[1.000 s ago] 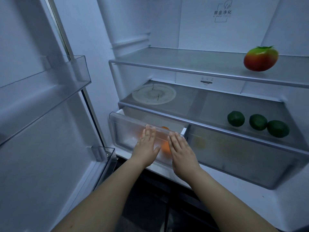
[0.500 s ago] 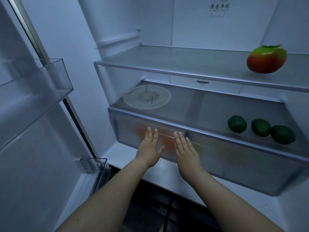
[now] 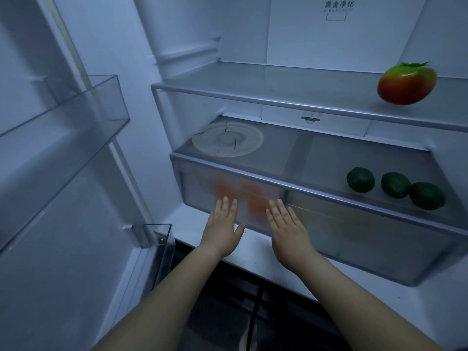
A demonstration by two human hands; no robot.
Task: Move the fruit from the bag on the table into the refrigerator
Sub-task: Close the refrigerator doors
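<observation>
The left drawer (image 3: 197, 183), which stood pulled out a second ago, now sits pushed fully home, its frosted front flush under the edge of the shelf (image 3: 329, 158) above it. The orange fruit (image 3: 255, 203) lies shut inside the drawer and shows only as soft orange blurs through the front. That suggests this batch is stowed and the putting-away step here is finished. Whether more fruit waits in the bag cannot be told, since neither bag nor counter is in view.

The left hand (image 3: 222, 229) and the right hand (image 3: 288, 231) are side by side in front of the drawer, both flat with fingers straight and slightly spread, holding nothing. Their fingertips lie over the drawer's front; whether they press it or hover just off it is not clear.

Up and to the right of the drawer, three limes (image 3: 395, 184) rest on the shelf, and higher again a mango (image 3: 406, 83) sits on the upper shelf (image 3: 278, 87).
</observation>
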